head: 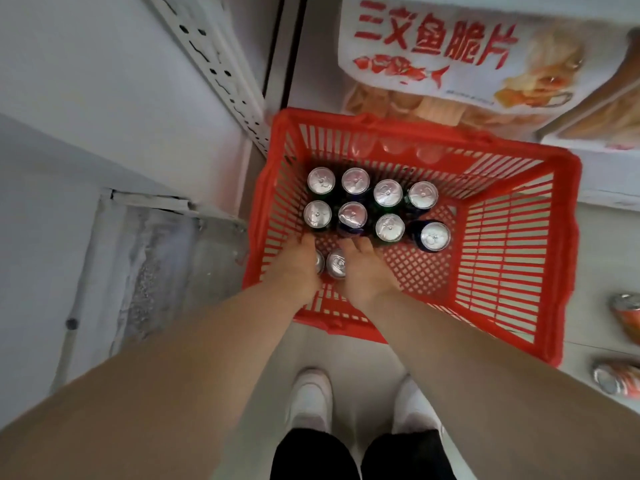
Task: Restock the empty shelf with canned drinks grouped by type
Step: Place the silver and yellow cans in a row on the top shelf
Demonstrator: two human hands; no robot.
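A red plastic basket (pixel 512 237) stands on the floor and holds several upright cans with silver tops (pixel 388 192), dark blue and green on their sides. Both my hands reach down into its near left corner. My left hand (pixel 294 271) closes around a can (pixel 319 262) that is mostly hidden under it. My right hand (pixel 365 271) grips the neighbouring can (pixel 336 264), whose silver top shows between the two hands. How the fingers wrap lower down is hidden.
A white shelf upright with slots (pixel 221 67) and a white shelf panel (pixel 104 98) are at the left. A large snack bag with red lettering (pixel 450 53) hangs above the basket. Two orange cans (pixel 627 317) (pixel 616 377) lie at the right. My white shoes (pixel 310 400) stand below.
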